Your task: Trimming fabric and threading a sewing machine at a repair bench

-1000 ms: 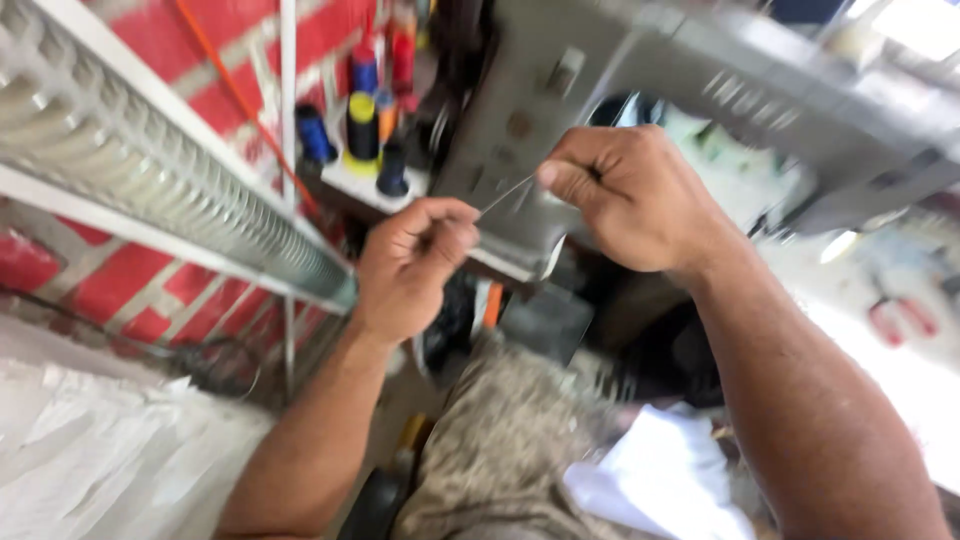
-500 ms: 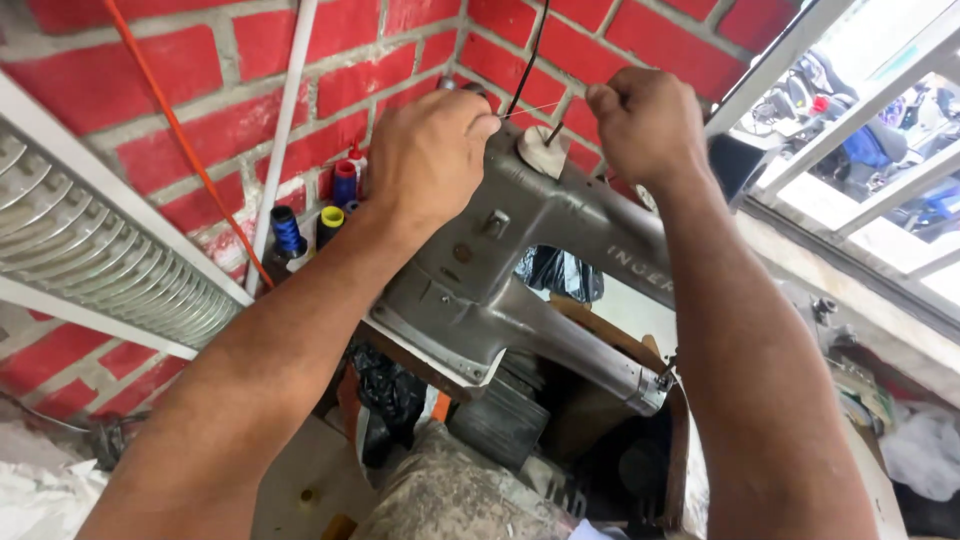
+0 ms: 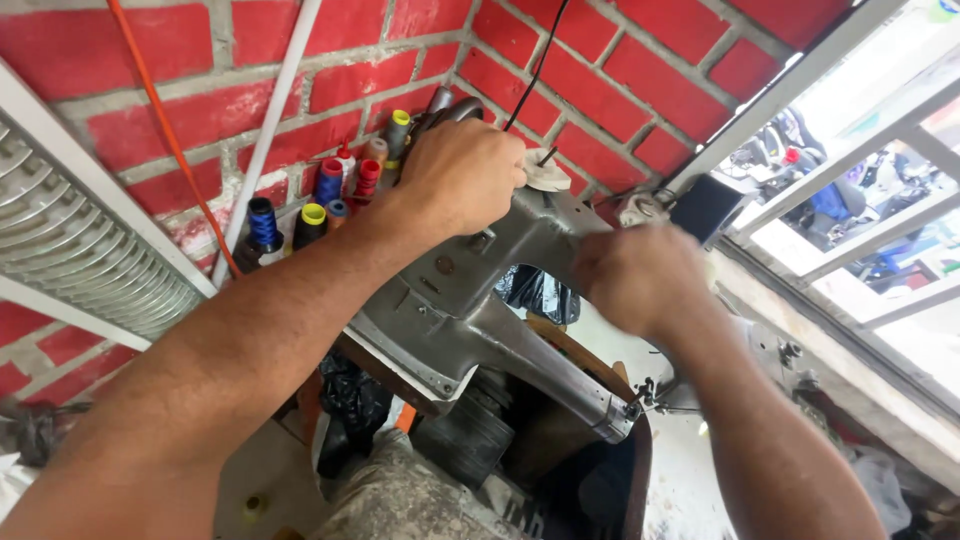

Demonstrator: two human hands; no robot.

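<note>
A grey metal sewing machine stands in front of a red brick wall. My left hand rests closed on the machine's top, next to a pale round disc with a thin pin and a dark thread rising from it. My right hand is blurred, fingers curled, just right of the machine's upper arm; what it holds cannot be made out. The machine's narrow lower arm points toward the lower right.
Several thread spools, blue, red, yellow and black, stand on a shelf at the wall. A white pipe and orange cable run down the bricks. A white metal grille is left, a barred window right.
My right hand has dropped from the machine's top down to its right side. My left hand has stayed on top. The view has shifted slightly downward.
</note>
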